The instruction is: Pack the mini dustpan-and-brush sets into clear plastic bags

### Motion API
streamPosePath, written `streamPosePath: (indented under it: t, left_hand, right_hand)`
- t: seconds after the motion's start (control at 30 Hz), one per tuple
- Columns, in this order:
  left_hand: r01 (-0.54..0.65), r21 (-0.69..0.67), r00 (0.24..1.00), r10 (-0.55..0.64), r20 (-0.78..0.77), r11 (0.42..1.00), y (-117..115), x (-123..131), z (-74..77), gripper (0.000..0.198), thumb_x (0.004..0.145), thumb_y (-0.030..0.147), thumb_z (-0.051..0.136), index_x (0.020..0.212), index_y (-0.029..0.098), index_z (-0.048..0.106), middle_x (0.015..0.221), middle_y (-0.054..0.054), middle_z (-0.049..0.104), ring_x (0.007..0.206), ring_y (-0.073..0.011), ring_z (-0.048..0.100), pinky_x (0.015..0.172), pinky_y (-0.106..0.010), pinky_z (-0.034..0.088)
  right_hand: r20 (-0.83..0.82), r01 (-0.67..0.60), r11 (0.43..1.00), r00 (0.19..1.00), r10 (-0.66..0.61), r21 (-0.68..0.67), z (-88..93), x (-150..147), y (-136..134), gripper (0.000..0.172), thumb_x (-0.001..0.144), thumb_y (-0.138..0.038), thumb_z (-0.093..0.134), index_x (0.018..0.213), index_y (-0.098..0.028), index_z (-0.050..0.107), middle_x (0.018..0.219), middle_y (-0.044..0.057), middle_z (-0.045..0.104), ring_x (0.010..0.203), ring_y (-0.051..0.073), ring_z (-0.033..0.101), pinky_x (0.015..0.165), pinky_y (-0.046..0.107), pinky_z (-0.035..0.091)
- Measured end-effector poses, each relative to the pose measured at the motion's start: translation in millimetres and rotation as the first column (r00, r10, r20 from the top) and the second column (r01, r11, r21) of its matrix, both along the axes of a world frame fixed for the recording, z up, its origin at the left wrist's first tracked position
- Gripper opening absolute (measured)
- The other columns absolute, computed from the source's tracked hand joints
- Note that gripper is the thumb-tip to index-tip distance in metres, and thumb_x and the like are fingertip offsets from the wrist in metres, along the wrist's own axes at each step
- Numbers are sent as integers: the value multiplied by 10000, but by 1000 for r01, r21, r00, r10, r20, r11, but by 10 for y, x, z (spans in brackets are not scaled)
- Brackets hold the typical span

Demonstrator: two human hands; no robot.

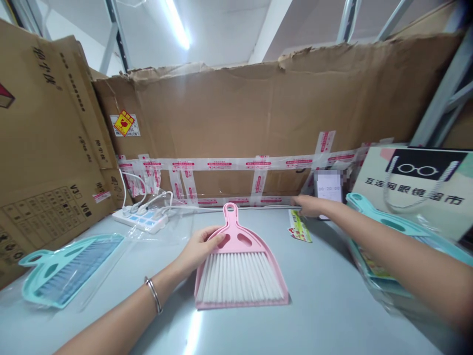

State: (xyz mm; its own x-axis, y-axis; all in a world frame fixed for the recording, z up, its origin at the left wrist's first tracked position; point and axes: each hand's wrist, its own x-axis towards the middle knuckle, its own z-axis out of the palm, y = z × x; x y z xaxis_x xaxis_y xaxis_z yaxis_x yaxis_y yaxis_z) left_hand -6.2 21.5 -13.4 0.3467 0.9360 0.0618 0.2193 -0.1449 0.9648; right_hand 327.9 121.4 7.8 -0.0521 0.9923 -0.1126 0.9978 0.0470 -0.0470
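Note:
A pink dustpan (232, 240) with a white-bristled brush (240, 278) nested in it rests at the middle of the table, its handle pointing away from me. My left hand (207, 246) grips its left edge, the thumb on top by a handle hole and the other fingers partly hidden beneath. Farther back to the right, my right hand (309, 205) is closed at the top end of a small green and white printed card (300, 227). Part of that hand's fingers is hard to make out. A phone (328, 187) showing a timer stands just behind it.
Turquoise dustpan sets in clear plastic lie at the left (74, 268) and, stacked, at the right (391, 222) under my forearm. A power strip (142, 219) with cables sits back left. Cardboard walls (236, 113) enclose the table; a paper bag (414, 192) stands right.

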Motion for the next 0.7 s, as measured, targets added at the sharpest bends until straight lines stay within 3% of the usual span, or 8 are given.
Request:
streamPosePath:
  t: [0.1,0.23,0.33,0.4,0.47,0.6,0.67,0.7]
  left_hand:
    - [-10,-20,1000,10,-1,1000,-13,-2,6,396,753,443,593,1022,162,669,924,-56,670,815,-174,565,709,-264,412]
    - [-39,-83,998,43,44,996,-15,-4,9,444,726,424,640,1097,178,642,1037,-78,672,909,-200,592,781,-292,438]
    - [-18,-205,988,49,145,979,9,-15,-5,528,674,406,703,1142,179,615,1058,-93,675,894,-204,625,788,-303,461]
    - [36,-329,971,45,235,944,31,-31,-19,504,650,380,734,1093,160,635,966,-98,702,807,-193,650,753,-297,480]
    - [69,-462,955,76,287,884,48,-46,-33,405,638,342,751,966,118,672,847,-109,717,722,-190,660,716,-293,495]
    - [54,-576,923,179,340,815,50,-45,-39,313,637,304,760,845,85,678,793,-130,719,704,-207,670,712,-306,514]
    - [60,-555,900,195,389,830,35,-24,-27,366,658,328,746,924,89,669,856,-140,718,742,-221,673,733,-324,516]
    - [65,-536,890,195,413,842,26,-12,-19,406,675,347,733,985,97,657,906,-145,713,776,-229,674,750,-333,514]
  right_hand:
    - [-32,41,999,999,-40,17,-69,-11,76,499,604,-66,647,1097,-73,570,1148,204,598,1042,280,580,828,300,449]
    - [-64,95,995,993,-95,-6,-129,-69,97,531,575,-120,709,1088,-71,581,1012,168,660,916,256,633,737,287,469]
    - [-69,99,995,993,-99,-4,-110,-110,74,351,576,-99,694,925,-77,653,871,134,686,834,237,648,692,270,458]
    - [-49,94,996,994,-94,-9,-55,-138,42,195,553,-65,691,744,-96,672,775,116,686,771,235,654,654,267,454]
    - [-15,104,994,995,-104,25,40,-173,-25,124,549,-51,683,658,-107,662,762,135,681,764,267,654,643,296,453]
    - [3,92,972,995,-95,217,382,-275,-380,149,732,-177,579,840,-140,673,940,160,662,896,291,625,703,333,435]
    - [-185,-21,967,980,70,256,600,-341,-676,178,790,-299,541,823,-177,666,835,90,668,812,227,624,664,288,430]
    - [-374,-102,967,909,186,234,700,-376,-834,228,785,-386,550,800,-188,662,765,61,659,742,199,617,624,270,427]
